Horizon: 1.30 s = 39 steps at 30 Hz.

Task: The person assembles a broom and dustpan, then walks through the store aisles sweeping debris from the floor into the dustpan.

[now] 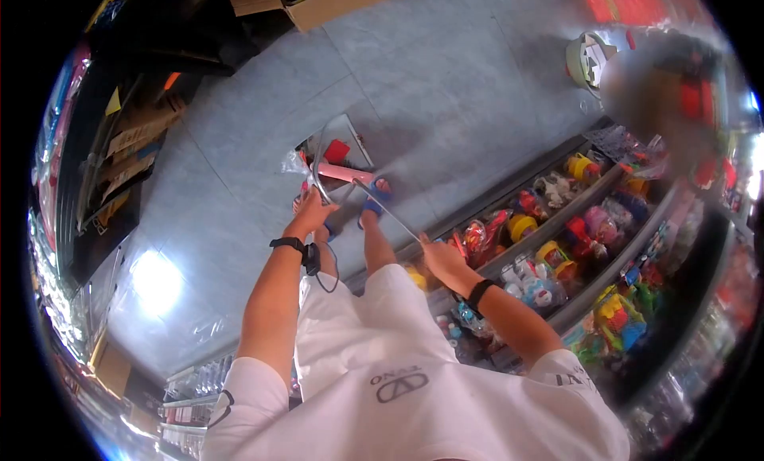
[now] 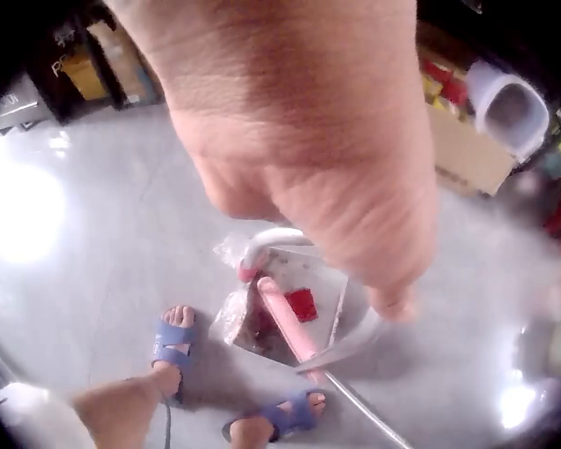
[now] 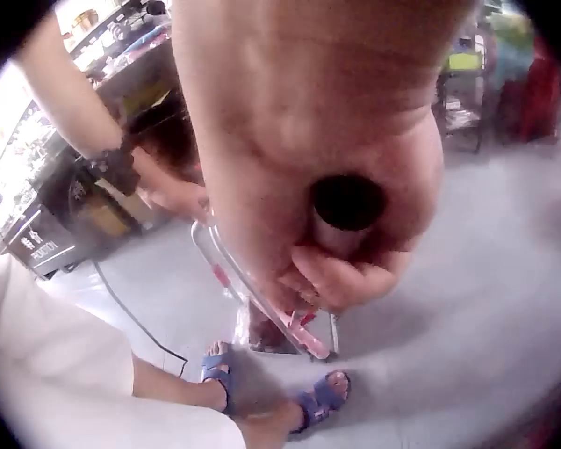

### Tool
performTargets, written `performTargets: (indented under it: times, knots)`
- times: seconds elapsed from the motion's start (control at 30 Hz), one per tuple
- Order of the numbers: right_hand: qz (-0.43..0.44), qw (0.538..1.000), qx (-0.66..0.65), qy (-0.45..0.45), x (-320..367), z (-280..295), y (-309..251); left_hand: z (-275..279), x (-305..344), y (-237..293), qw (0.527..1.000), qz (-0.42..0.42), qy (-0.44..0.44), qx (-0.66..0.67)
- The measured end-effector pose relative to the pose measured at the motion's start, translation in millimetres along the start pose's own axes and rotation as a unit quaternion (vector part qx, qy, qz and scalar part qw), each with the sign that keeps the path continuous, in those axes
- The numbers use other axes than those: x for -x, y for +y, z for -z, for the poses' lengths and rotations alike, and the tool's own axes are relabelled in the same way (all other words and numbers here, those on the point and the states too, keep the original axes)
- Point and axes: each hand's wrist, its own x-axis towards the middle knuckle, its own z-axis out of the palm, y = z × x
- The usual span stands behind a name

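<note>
My left hand [image 1: 313, 213] grips the curved metal handle of a dustpan [image 2: 341, 297], which is low over the floor in front of the feet. Inside the dustpan lies a red piece [image 2: 301, 305], and crumpled clear plastic [image 2: 232, 320] shows at its side. My right hand [image 1: 446, 264] holds the slim metal handle [image 1: 395, 216] of a broom with a pink head [image 1: 344, 173]. In the right wrist view, the handle's dark round end [image 3: 349, 203] pokes out of that hand. The pink head overlaps the dustpan; its underside is hidden.
Low shelf bins [image 1: 521, 246] of wrapped toys run along the right. Dark shelving with cardboard [image 1: 147, 135] stands on the left, and an open carton [image 1: 354, 6] at the top. A pale bucket [image 1: 587, 63] is farther off. Sandalled feet [image 1: 379, 192] stand close by the dustpan.
</note>
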Motion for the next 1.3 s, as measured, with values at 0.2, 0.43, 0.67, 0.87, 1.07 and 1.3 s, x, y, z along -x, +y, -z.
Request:
performTargets:
  times: [0.2, 0.43, 0.67, 0.87, 1.07, 1.3]
  knots:
    - [-0.053, 0.998, -0.003, 0.018, 41.6, 12.3, 19.2, 24.9, 14.3, 40.6, 0.998, 0.057, -0.006, -0.040]
    - [-0.106, 0.987, -0.034, 0.120, 34.3, 20.2, 39.0, 15.6, 15.2, 19.0, 0.994, 0.094, -0.041, -0.030]
    - [-0.112, 0.976, -0.111, 0.152, -63.7, -24.8, -8.7, 21.1, 38.1, 15.0, 0.998, 0.063, 0.019, -0.001]
    - [0.002, 0.980, -0.144, 0.137, -78.2, -61.9, -31.8, 3.8, 33.9, -4.9, 0.996, 0.047, 0.037, 0.062]
    - [-0.051, 0.962, -0.238, 0.124, 0.9, -14.1, -28.8, 5.6, 34.8, -9.1, 0.997, 0.066, 0.018, 0.027]
    - [-0.110, 0.962, -0.142, 0.205, 10.6, 11.6, -4.0, 18.6, 39.4, -9.8, 0.996, 0.082, -0.003, 0.024]
